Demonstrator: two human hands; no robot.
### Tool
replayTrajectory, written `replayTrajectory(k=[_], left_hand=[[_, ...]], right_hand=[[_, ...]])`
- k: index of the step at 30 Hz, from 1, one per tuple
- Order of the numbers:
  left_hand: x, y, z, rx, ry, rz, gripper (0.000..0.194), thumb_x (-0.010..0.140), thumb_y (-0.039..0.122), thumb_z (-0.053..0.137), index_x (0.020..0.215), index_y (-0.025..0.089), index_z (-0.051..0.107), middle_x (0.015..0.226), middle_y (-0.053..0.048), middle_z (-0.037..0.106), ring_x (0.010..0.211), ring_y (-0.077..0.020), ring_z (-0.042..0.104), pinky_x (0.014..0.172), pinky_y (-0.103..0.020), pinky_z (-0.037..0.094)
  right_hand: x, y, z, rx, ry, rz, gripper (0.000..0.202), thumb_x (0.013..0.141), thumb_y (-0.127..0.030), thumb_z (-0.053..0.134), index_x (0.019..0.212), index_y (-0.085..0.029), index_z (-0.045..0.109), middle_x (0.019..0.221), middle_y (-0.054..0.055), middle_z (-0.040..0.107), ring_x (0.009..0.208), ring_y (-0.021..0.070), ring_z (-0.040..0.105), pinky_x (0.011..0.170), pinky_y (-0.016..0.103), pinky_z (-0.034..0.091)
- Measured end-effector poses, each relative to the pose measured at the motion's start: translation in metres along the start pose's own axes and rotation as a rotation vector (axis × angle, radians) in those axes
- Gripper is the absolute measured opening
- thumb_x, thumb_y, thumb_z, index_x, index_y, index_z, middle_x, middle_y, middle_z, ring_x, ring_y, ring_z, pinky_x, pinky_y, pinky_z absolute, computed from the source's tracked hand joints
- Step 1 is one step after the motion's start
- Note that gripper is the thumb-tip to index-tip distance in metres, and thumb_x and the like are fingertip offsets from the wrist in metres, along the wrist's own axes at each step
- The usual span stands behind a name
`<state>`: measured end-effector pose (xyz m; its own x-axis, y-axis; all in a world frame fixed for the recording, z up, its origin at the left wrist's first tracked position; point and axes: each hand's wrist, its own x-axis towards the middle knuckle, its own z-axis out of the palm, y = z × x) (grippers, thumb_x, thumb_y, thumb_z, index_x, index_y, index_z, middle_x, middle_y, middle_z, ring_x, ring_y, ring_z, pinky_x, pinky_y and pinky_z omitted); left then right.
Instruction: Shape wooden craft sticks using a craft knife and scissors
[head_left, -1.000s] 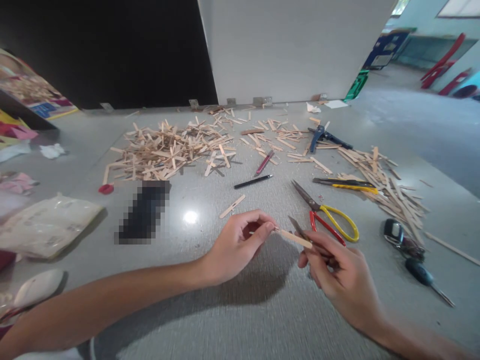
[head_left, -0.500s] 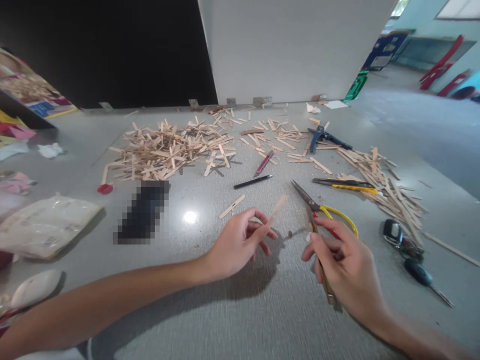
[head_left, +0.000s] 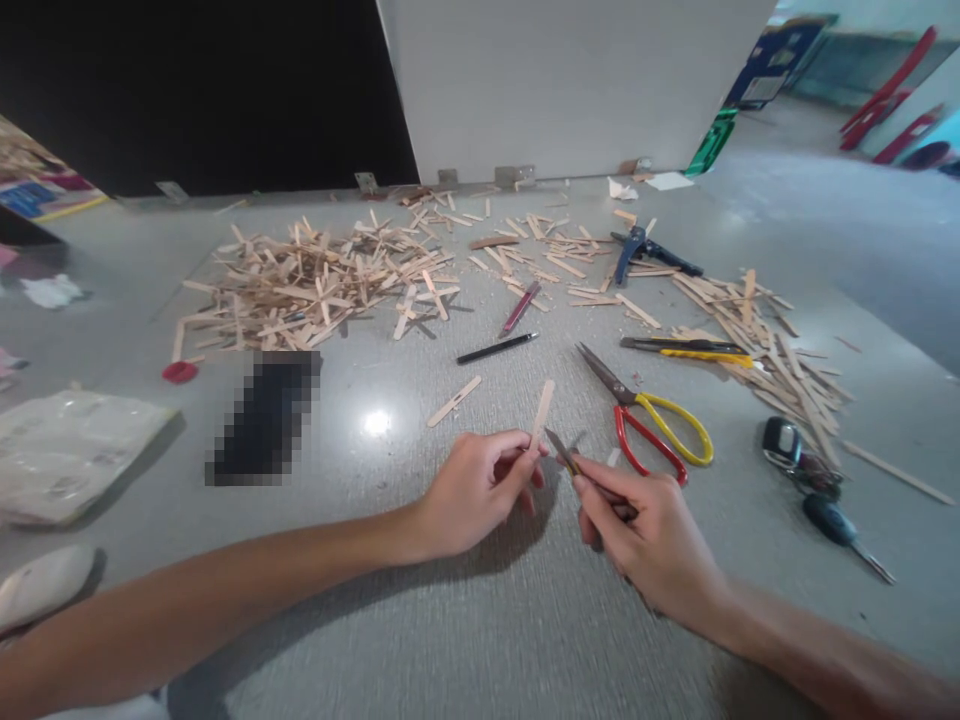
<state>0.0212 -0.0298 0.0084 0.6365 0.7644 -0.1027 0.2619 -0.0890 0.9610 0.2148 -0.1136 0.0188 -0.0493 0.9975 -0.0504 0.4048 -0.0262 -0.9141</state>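
My left hand [head_left: 484, 490] pinches the lower end of a wooden craft stick [head_left: 543, 410] between thumb and fingers, and the stick points up and away from me. My right hand [head_left: 645, 530] is closed round a craft knife [head_left: 562, 452] whose blade points at the stick. Its tip is close beside the stick, but I cannot tell whether it touches. The rest of the knife's handle is hidden by my fingers. Just beyond my right hand lie scissors [head_left: 624, 393] with one yellow and one red handle. A craft stick with a slot [head_left: 454, 401] lies beyond my left hand.
A heap of craft sticks [head_left: 322, 280] lies at the back left, more sticks [head_left: 795, 370] at the right. Around them are a black pen [head_left: 498, 348], a yellow utility knife [head_left: 705, 350], blue pliers [head_left: 634, 255], keys [head_left: 832, 518], a plastic bag [head_left: 75, 450] and a white mouse [head_left: 45, 585].
My right hand has moved left and turned the knife so that its blade comes up to the stick. The scissors' handles are now uncovered. My left hand keeps its pinch on the stick.
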Motion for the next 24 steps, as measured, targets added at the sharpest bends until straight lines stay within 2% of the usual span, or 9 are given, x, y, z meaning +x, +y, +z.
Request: replayTrajectory(k=[6, 15, 20, 24], left_hand=[[-0.0015, 0.0005, -0.0011, 0.034, -0.005, 0.008, 0.042, 0.107, 0.046, 0.049, 0.079, 0.019, 0.062, 0.064, -0.002, 0.069, 0.051, -0.0132, 0.067, 0.046, -0.019, 0.044], [-0.0011, 0.0037, -0.0034, 0.132, -0.002, 0.026, 0.044, 0.108, 0.04, 0.047, 0.068, 0.022, 0.05, 0.048, 0.006, 0.052, 0.042, -0.0107, 0.051, 0.045, -0.021, 0.037], [0.0006, 0.0008, -0.0032, 0.172, -0.009, 0.039, 0.043, 0.107, 0.038, 0.046, 0.067, 0.022, 0.048, 0.047, 0.006, 0.049, 0.042, -0.0106, 0.048, 0.046, -0.021, 0.035], [0.0018, -0.0007, -0.0038, 0.182, -0.027, 0.052, 0.041, 0.107, 0.035, 0.045, 0.068, 0.022, 0.05, 0.049, 0.006, 0.051, 0.044, -0.0108, 0.049, 0.047, -0.021, 0.035]], right_hand=[[-0.0004, 0.0044, 0.0018, 0.035, -0.011, 0.021, 0.037, 0.104, -0.034, 0.052, 0.088, -0.014, 0.078, 0.054, -0.005, 0.054, 0.039, 0.0076, 0.038, 0.034, 0.019, 0.031], [0.0016, 0.0054, 0.0047, 0.163, -0.042, 0.157, 0.04, 0.104, -0.043, 0.058, 0.086, -0.015, 0.08, 0.054, -0.004, 0.056, 0.034, 0.0068, 0.039, 0.031, 0.019, 0.029], [0.0029, 0.0028, 0.0042, 0.266, -0.067, 0.271, 0.04, 0.099, -0.049, 0.061, 0.099, -0.014, 0.08, 0.053, -0.006, 0.056, 0.032, 0.0068, 0.038, 0.029, 0.018, 0.026], [0.0043, 0.0023, 0.0024, 0.292, -0.087, 0.311, 0.039, 0.099, -0.05, 0.061, 0.093, -0.015, 0.077, 0.052, -0.007, 0.055, 0.031, 0.0061, 0.038, 0.029, 0.017, 0.026]])
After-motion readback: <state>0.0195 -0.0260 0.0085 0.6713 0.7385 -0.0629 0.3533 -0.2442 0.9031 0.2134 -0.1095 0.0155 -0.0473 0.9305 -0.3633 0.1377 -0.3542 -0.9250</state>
